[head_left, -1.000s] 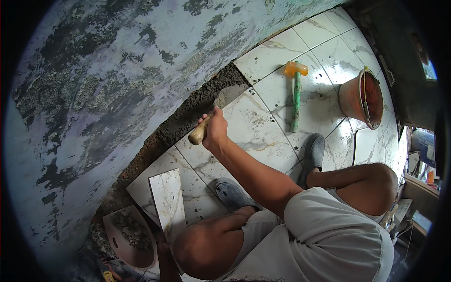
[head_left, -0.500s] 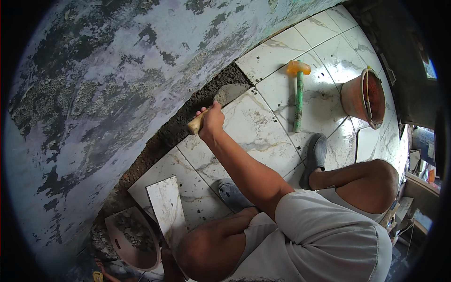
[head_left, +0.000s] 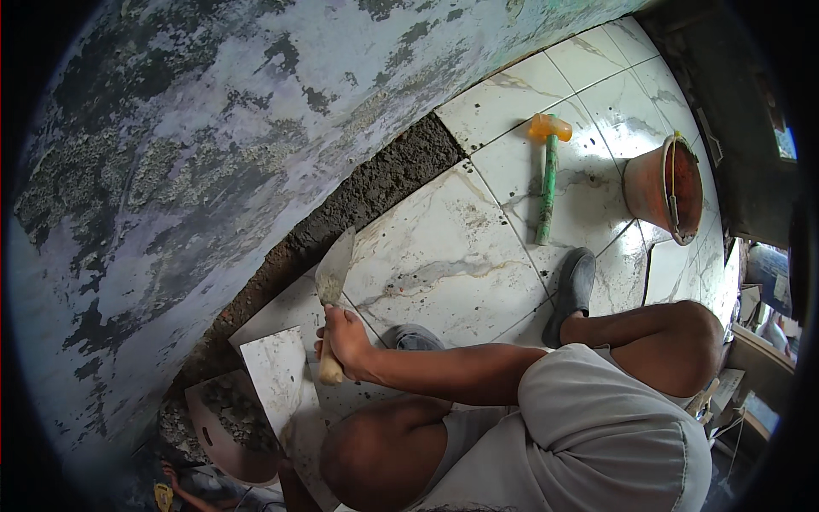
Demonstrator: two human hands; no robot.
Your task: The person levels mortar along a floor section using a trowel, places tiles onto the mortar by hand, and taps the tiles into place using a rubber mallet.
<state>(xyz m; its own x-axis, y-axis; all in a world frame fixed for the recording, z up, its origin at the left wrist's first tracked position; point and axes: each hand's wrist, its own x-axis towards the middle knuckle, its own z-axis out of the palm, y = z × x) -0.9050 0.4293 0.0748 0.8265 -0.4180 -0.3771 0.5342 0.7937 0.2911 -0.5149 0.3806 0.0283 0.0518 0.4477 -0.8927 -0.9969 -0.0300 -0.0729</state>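
My right hand (head_left: 345, 341) is closed around the wooden handle of a pointed trowel (head_left: 336, 266). The blade points away from me, over the edge of the floor tiles by the mortar strip. That grey mortar bed (head_left: 384, 183) runs along the wall foot and looks levelled at its far end. At the lower left, a narrow cut tile (head_left: 277, 367) is held tilted beside my left knee. My left hand (head_left: 288, 472) is at its lower edge, with the fingers mostly hidden behind the tile and knee.
A rubber mallet (head_left: 548, 175) with a green handle and an orange bucket (head_left: 653, 188) rest on the marbled floor tiles (head_left: 444, 247). At lower left sits a pinkish tub (head_left: 209, 427) with grey mortar. The peeling wall (head_left: 213, 171) bounds the left; clutter lies at far right.
My right hand has drawn the trowel back from the far end of the mortar strip toward me, leaving that end uncovered. The cut tile has shifted slightly left.
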